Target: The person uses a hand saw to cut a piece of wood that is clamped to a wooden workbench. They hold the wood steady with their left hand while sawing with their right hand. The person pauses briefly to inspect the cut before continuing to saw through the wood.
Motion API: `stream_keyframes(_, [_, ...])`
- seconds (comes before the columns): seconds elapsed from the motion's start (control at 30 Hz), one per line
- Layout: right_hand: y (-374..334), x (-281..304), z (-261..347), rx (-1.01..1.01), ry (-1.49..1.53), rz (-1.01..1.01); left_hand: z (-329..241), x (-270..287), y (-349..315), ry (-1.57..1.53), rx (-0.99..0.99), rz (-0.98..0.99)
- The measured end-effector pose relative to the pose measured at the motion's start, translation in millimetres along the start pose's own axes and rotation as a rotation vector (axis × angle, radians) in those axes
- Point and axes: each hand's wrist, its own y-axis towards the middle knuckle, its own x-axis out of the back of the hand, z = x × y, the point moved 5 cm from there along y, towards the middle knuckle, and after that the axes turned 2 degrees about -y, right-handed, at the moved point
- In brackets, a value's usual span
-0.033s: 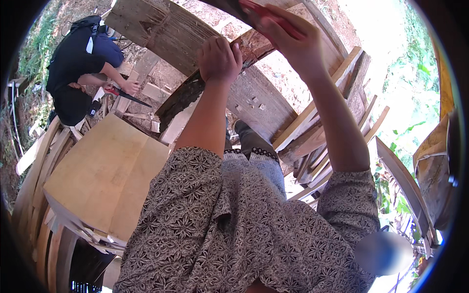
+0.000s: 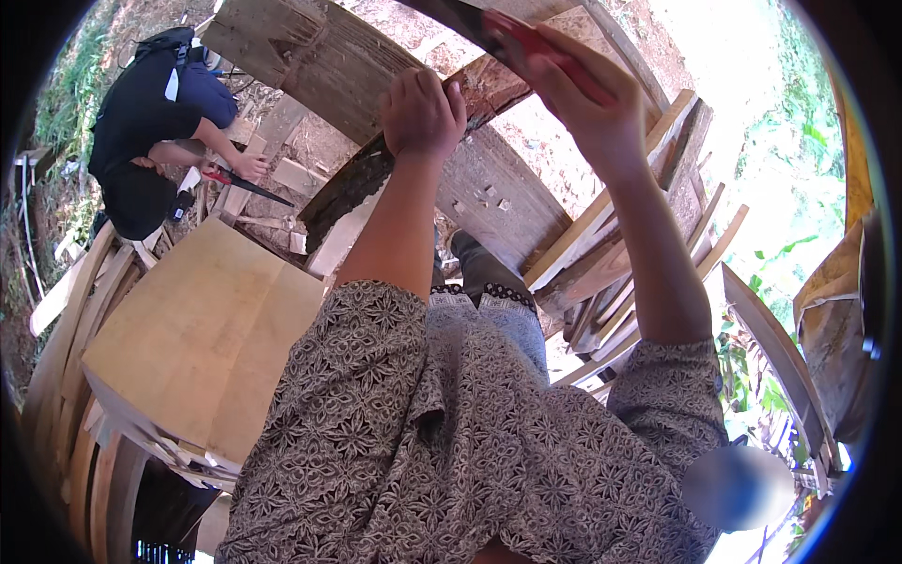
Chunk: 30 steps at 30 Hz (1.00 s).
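My right hand (image 2: 601, 113) is closed round the red handle of a hand saw (image 2: 562, 64). Its dark blade runs up and to the left and leaves the picture at the upper edge. Below the saw, a rough board with a dark, bark-like edge (image 2: 493, 91) slants from lower left to upper right. My left hand (image 2: 423, 117) grips this board, thumb toward the right. Whether the teeth touch wood cannot be made out. A wide weathered plank (image 2: 319, 66) lies beyond the board, and another grey plank (image 2: 503, 193) carries small wood chips nearer my legs.
At the upper left another person (image 2: 155, 141) bends low with a second red-handled saw (image 2: 246, 183) over a piece of wood. A pale wooden panel (image 2: 193, 334) stands at my left. Stacked timber (image 2: 620, 244) leans on the right, with scraps across the ground.
My right hand has drawn the saw a little to the right and back toward me. My left hand stays in place on the board.
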Motion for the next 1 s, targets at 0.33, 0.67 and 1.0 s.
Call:
stream_keyframes(0.33, [-144, 62, -24, -0.188, -0.113, -0.079, -4, -9, -2, 0.106, 0.006, 0.069])
stream_keyframes(0.67, [-160, 69, -59, 0.000, -0.029, -0.005, 1, -16, -7, 0.182, -0.005, 0.020])
stream_keyframes(1.0, [-200, 88, -82, 0.009, -0.117, 0.053, 8, -21, -6, 0.164, -0.011, -0.017])
